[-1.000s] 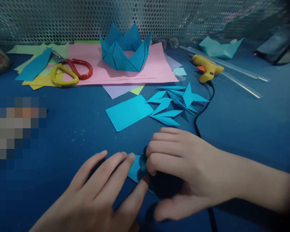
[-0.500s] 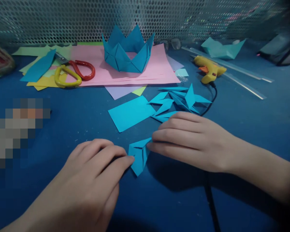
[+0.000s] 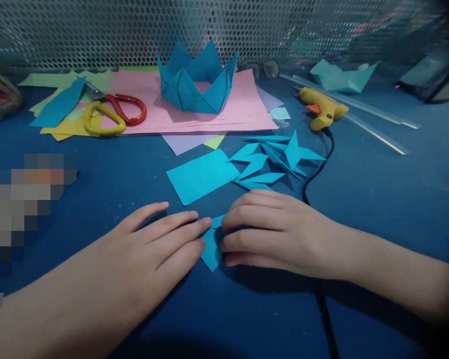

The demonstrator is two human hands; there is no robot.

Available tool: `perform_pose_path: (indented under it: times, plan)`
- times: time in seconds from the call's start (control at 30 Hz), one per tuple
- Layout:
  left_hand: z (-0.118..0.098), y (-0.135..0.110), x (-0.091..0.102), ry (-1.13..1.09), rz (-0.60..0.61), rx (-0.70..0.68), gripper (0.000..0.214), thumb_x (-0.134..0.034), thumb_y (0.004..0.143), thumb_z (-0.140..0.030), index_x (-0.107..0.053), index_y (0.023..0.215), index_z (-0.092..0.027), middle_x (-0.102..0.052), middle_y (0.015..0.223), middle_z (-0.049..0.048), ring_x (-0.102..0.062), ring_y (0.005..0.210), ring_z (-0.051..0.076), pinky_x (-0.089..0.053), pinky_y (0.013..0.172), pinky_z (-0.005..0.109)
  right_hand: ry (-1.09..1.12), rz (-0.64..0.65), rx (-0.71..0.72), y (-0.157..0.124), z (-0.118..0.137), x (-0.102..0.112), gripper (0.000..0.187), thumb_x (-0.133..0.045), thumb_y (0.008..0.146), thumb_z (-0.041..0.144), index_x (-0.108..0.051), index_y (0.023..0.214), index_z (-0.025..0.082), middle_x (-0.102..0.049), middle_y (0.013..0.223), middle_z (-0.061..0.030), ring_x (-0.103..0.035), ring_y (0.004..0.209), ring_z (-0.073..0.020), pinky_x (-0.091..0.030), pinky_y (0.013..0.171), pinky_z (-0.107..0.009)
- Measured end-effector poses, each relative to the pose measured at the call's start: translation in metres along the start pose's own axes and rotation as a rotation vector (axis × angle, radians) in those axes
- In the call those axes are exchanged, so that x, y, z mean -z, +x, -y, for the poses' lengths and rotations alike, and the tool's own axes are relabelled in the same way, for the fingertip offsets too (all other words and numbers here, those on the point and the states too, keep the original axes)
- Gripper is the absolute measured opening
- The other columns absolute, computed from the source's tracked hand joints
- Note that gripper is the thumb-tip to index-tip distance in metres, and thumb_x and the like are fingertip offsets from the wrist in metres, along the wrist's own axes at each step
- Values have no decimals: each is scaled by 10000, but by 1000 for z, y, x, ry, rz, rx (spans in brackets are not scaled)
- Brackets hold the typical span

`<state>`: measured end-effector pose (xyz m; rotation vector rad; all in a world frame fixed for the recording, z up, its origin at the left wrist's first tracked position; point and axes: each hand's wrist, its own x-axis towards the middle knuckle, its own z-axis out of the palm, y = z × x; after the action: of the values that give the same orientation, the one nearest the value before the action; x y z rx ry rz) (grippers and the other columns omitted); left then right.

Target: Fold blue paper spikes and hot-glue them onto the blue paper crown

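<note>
A small folded piece of blue paper (image 3: 211,249) lies on the blue table between my hands, partly covered by them. My left hand (image 3: 149,254) stretches its fingers out flat, and its fingertips rest on the paper's left edge. From the other side, my right hand (image 3: 273,234) bends its fingers together over the paper's right part; its thumb is hidden. Just beyond them are a flat blue paper rectangle (image 3: 202,175) and several narrow folded blue paper pieces (image 3: 262,177).
Farther back, a blue paper crown (image 3: 198,94) stands on pink sheets (image 3: 142,85), beside scissors (image 3: 105,119) with red and yellow handles. At right lie a yellow glue gun (image 3: 324,109) with its black cord (image 3: 324,319) and clear glue sticks (image 3: 377,134). A perforated panel (image 3: 134,30) rises behind.
My right hand has moved left and toward me, now covering more of the folded paper. My left hand's fingers have straightened and spread.
</note>
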<state>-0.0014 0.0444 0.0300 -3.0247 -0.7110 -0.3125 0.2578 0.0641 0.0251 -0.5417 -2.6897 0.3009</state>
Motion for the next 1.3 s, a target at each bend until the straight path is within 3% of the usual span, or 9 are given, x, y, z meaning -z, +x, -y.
perform_pose_path:
  times: [0.1,0.27,0.43,0.63,0.77,0.87,1.07,1.3]
  plan:
    - [3,-5,-4,-23,-14,0,520,-312,863,-43,-548,1278,-247,-581,1416,-62,-498,1318,79,-53,1194,247,31,-8,-27,1,0,-3,173,-537,999,266,-666,928,176,-698,944,-55,-595,878,-156,-466,791,-292]
    - [12,-11,-3,-60,78,-34,717,-353,725,-114,-425,1423,-263,-524,1471,-32,-495,1342,140,-246,1182,379,57,-36,-38,3,-3,-3,174,-561,985,285,-671,917,168,-687,946,-65,-603,905,-162,-461,813,-293]
    - [18,-12,2,-143,128,-40,791,-416,670,-171,-394,1453,-285,-535,1463,4,-517,1328,196,-286,1168,439,83,-23,-31,3,-3,-2,194,-624,942,356,-671,921,169,-689,987,-73,-614,938,-178,-454,833,-313]
    - [17,-7,6,-85,131,-23,767,-377,683,-71,-453,1404,-322,-523,1471,-58,-495,1340,154,-257,1177,368,82,-40,-15,3,-2,-3,193,-620,943,344,-684,952,162,-692,988,-77,-608,934,-183,-463,830,-310]
    - [15,-7,5,-100,100,-44,796,-390,628,-88,-462,1392,-299,-634,1354,-46,-561,1258,171,-271,1161,361,80,-50,3,3,0,-4,157,-600,958,277,-680,955,142,-692,959,-74,-599,904,-167,-483,835,-283]
    - [16,-7,6,-106,121,-63,821,-381,599,-91,-440,1392,-294,-623,1365,-76,-541,1275,116,-175,1175,290,72,-73,7,3,1,-5,150,-575,972,246,-662,938,129,-696,952,-74,-602,898,-154,-498,833,-262]
    - [18,-3,7,-218,47,-30,588,-369,708,-177,-511,1262,-314,-633,1343,-110,-550,1267,71,-81,1154,201,-42,-70,42,3,1,-2,196,-534,995,234,-670,904,127,-711,955,-78,-619,908,-173,-512,805,-278]
    - [24,-9,4,-232,121,-41,686,-400,691,-188,-464,1359,-327,-634,1349,-85,-553,1279,113,-122,1176,271,-171,-48,109,2,5,-2,271,-446,1029,190,-673,886,147,-695,850,-48,-609,828,-169,-502,742,-294]
